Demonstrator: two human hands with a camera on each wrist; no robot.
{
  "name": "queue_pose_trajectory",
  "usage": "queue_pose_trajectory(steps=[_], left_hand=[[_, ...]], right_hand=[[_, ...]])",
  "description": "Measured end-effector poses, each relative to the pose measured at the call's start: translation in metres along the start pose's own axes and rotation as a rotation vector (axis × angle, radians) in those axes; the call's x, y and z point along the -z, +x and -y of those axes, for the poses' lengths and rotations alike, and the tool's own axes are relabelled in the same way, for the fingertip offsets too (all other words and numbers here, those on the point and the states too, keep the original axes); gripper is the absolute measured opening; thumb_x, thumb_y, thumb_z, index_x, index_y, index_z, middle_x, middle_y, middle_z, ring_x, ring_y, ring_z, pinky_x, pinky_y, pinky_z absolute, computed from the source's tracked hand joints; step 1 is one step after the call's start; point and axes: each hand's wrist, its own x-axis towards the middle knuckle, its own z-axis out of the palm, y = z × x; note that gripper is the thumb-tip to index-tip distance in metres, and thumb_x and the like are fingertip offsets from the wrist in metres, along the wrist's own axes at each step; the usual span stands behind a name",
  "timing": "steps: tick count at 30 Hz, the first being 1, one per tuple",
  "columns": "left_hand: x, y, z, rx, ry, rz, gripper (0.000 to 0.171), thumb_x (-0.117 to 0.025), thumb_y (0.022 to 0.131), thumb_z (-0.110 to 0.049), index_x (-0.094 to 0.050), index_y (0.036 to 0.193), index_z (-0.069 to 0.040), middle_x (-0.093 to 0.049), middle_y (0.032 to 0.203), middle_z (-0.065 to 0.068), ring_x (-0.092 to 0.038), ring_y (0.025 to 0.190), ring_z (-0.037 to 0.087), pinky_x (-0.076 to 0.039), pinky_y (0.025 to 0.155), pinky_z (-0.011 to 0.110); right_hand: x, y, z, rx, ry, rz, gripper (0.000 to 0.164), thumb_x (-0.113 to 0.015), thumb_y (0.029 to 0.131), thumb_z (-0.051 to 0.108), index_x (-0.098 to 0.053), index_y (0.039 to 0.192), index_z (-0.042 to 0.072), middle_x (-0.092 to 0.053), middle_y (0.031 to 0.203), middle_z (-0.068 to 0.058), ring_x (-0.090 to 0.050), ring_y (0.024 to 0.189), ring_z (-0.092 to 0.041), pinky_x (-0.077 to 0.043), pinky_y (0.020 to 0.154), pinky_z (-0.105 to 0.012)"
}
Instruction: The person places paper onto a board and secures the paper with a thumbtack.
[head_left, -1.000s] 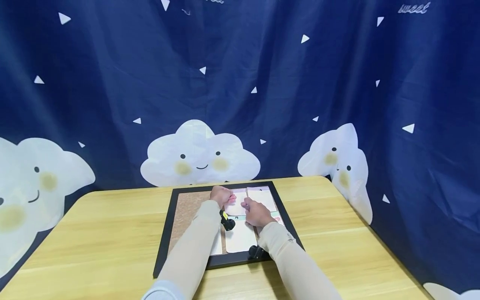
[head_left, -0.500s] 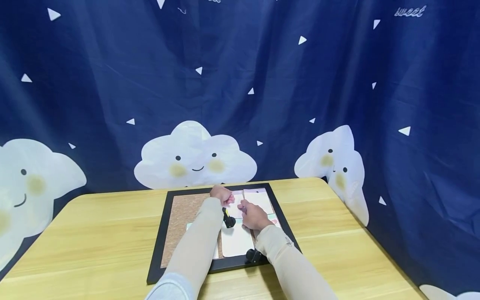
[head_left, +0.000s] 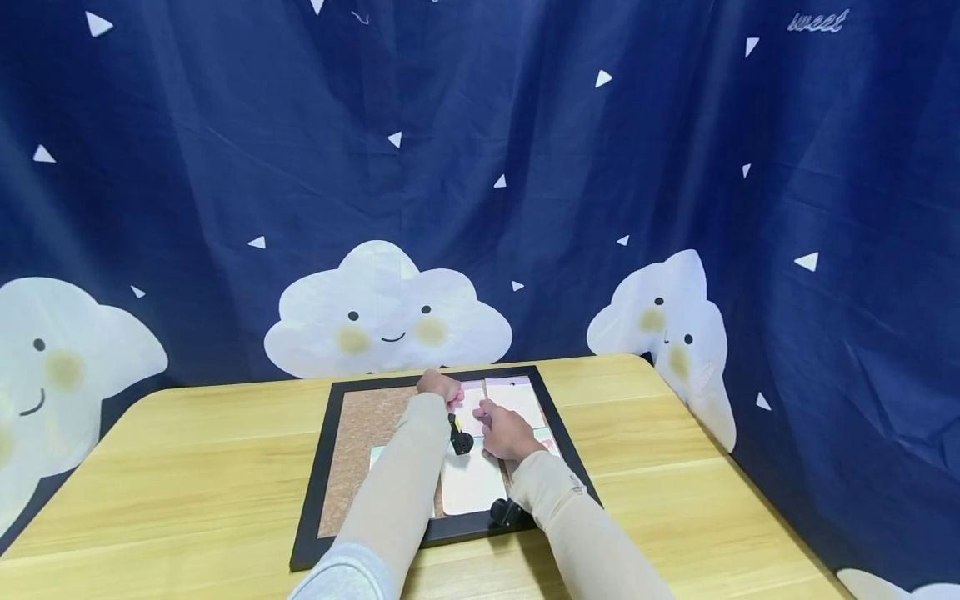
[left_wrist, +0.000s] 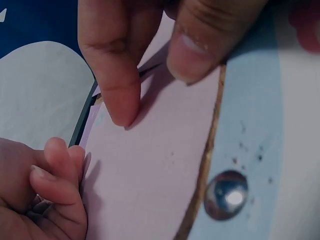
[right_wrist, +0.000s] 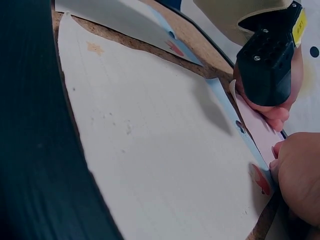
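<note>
A black-framed corkboard (head_left: 367, 417) lies on the table with several pale notepaper sheets on it. My left hand (head_left: 441, 387) is over the far part of a pink-topped sheet (left_wrist: 155, 170). In the left wrist view its index fingertip touches this sheet, with the thumb apart and just above it. My right hand (head_left: 510, 431) is at the right edge of the same sheet, its fingers curled and the fingertips gathered at the paper's edge. Nearer lies a blue-banded sheet (right_wrist: 150, 130), with a round silver thumbtack (left_wrist: 226, 195) in its band.
The wooden table (head_left: 195, 475) extends around the board. Another white sheet (head_left: 517, 400) lies at the board's far right corner, and one more sheet (right_wrist: 120, 25) sits beside the blue-banded one. A dark blue curtain (head_left: 562, 208) with clouds hangs behind.
The head view has turned slightly, shifting the board a little left in it. Both hands stay at the pink-topped sheet, with the left hand edging slightly closer to its far side.
</note>
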Motion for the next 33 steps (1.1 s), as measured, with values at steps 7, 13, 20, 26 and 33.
queue_pose_trajectory(steps=[7, 13, 20, 26, 33], left_hand=[[0.007, -0.001, 0.002, -0.017, 0.083, -0.065, 0.008, -0.070, 0.072, 0.011, -0.067, 0.069, 0.004, -0.050, 0.046, 0.003, -0.045, 0.038, 0.009, -0.039, 0.037, 0.018], [0.011, -0.003, 0.004, -0.050, 0.184, -0.137, 0.007, -0.069, 0.078, 0.006, -0.070, 0.084, 0.008, -0.062, 0.064, 0.012, -0.054, 0.047, 0.015, -0.047, 0.043, 0.022], [0.021, -0.003, 0.003, -0.020, 0.137, 0.000, 0.009, -0.060, 0.085, 0.004, -0.068, 0.084, 0.009, -0.056, 0.056, 0.008, -0.052, 0.045, 0.012, -0.047, 0.046, 0.020], [0.033, -0.007, 0.006, 0.051, -0.186, 0.157, 0.028, -0.061, 0.096, -0.012, -0.062, 0.113, 0.011, -0.066, 0.077, 0.012, -0.064, 0.061, 0.013, -0.057, 0.064, 0.023], [0.056, -0.026, 0.008, -0.023, 0.022, 0.105, 0.032, -0.066, 0.093, -0.029, -0.064, 0.110, -0.001, -0.062, 0.093, 0.010, -0.058, 0.079, 0.020, -0.050, 0.069, 0.032]], right_hand=[[-0.002, 0.002, 0.004, 0.017, 0.001, 0.005, 0.038, -0.057, 0.094, 0.008, -0.055, 0.132, 0.011, -0.064, 0.126, 0.001, -0.057, 0.119, -0.025, -0.047, 0.092, -0.045], [-0.004, 0.004, 0.010, 0.024, 0.005, 0.010, 0.037, -0.057, 0.095, 0.009, -0.055, 0.132, 0.011, -0.065, 0.124, -0.002, -0.058, 0.117, -0.026, -0.048, 0.091, -0.046], [-0.002, 0.005, 0.014, 0.031, 0.005, 0.004, 0.037, -0.057, 0.093, 0.008, -0.058, 0.130, 0.011, -0.066, 0.120, -0.005, -0.060, 0.113, -0.025, -0.049, 0.089, -0.045], [-0.001, 0.008, 0.008, 0.046, 0.012, -0.031, 0.036, -0.056, 0.093, 0.008, -0.061, 0.128, 0.011, -0.065, 0.123, -0.005, -0.061, 0.109, -0.025, -0.049, 0.089, -0.042], [-0.003, 0.010, 0.001, 0.055, 0.063, -0.042, 0.031, -0.056, 0.093, 0.008, -0.066, 0.122, 0.012, -0.056, 0.136, -0.005, -0.060, 0.111, -0.026, -0.048, 0.090, -0.043]])
